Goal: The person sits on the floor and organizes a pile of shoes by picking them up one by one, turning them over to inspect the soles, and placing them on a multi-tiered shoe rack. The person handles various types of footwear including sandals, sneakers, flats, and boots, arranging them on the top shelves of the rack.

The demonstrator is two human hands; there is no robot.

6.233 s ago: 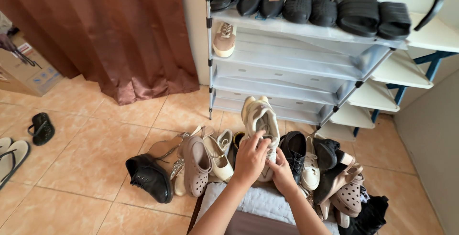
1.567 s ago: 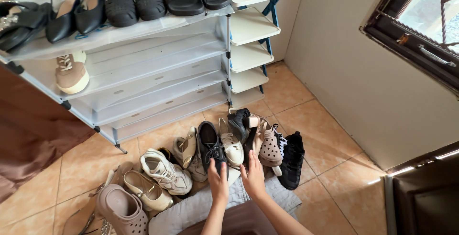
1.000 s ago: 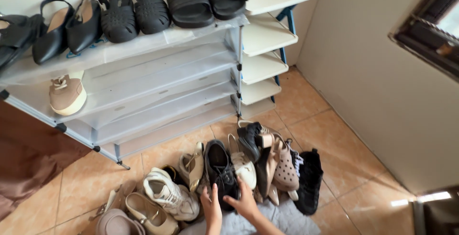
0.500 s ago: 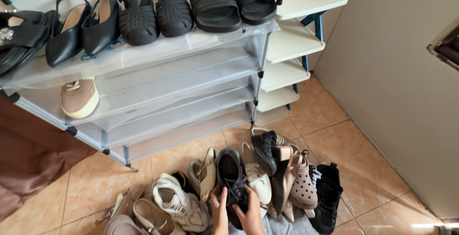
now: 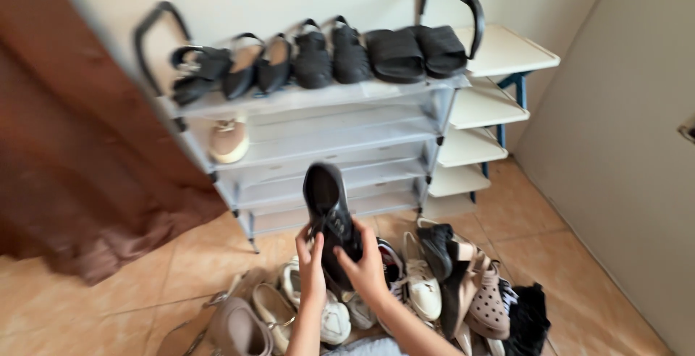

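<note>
Above the shoe pile (image 5: 405,291), both hands (image 5: 340,265) grip a black lace-up shoe (image 5: 329,211) between them.

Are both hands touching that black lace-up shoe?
Touching. The head view shows the left hand against the black lace-up shoe's side and the right hand wrapped around its lower end, lifting it clear of the pile.

The left grip (image 5: 312,260) and right grip (image 5: 366,269) are 2 bare hands on bare forearms. No sleeve, glove, ring or watch shows below either grip as far as the frame's lower edge. Fingernails are too blurred to tell.
</note>
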